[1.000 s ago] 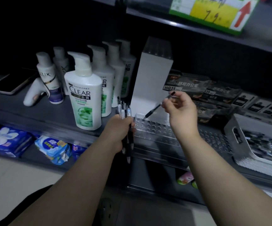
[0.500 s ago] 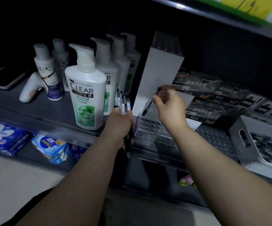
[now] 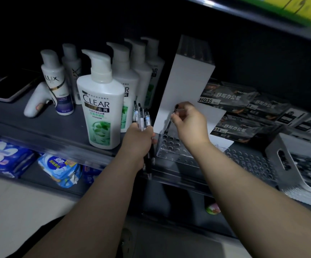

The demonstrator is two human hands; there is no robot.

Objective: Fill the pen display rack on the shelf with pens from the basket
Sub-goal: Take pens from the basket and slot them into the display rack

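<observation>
— What's the right hand (image 3: 190, 125) got?
— One dark pen (image 3: 169, 122), pinched near the top between thumb and fingertips. A second ago it slanted over the front holes; now it stands steeper, tip down at the back left corner of the clear rack (image 3: 171, 147), beside the white box (image 3: 184, 86). Whether the tip is in a hole, I can't tell.
— And the left hand (image 3: 138, 138)?
— Same as before: fist wrapped round a bundle of pens (image 3: 143, 118), upright, just left of the rack, by the CLEAR bottle (image 3: 99, 101).
— The basket (image 3: 273, 151)?
— Far right on the shelf (image 3: 61, 127), pens inside.
</observation>
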